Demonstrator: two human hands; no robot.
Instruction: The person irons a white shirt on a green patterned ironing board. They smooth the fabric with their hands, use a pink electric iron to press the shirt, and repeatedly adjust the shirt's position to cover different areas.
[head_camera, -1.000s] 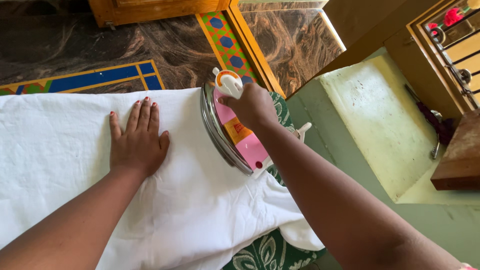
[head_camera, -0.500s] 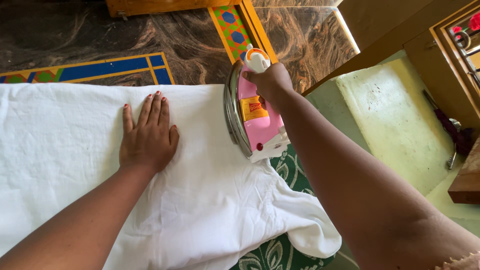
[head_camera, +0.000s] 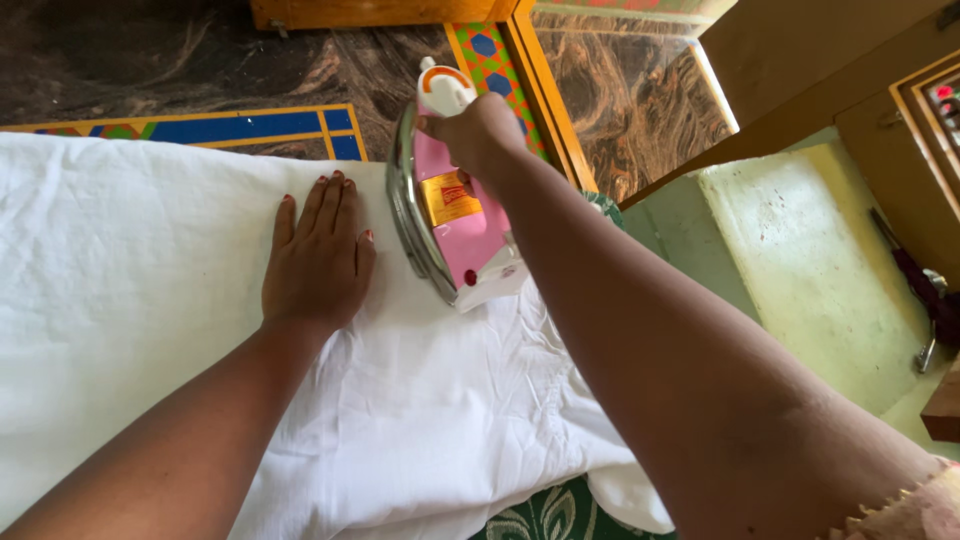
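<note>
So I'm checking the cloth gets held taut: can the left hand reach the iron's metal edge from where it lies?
Probably yes: the left hand lies flat on the white cloth beside the pink iron, with nothing between them.

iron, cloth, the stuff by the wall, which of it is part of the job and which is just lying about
In use:
iron, tipped on its edge, right hand shut on its grip
white cloth, left hand pressed flat on it
green patterned cover under the cloth

Lying about:
dark umbrella at the right edge
wooden frame at the top
</note>
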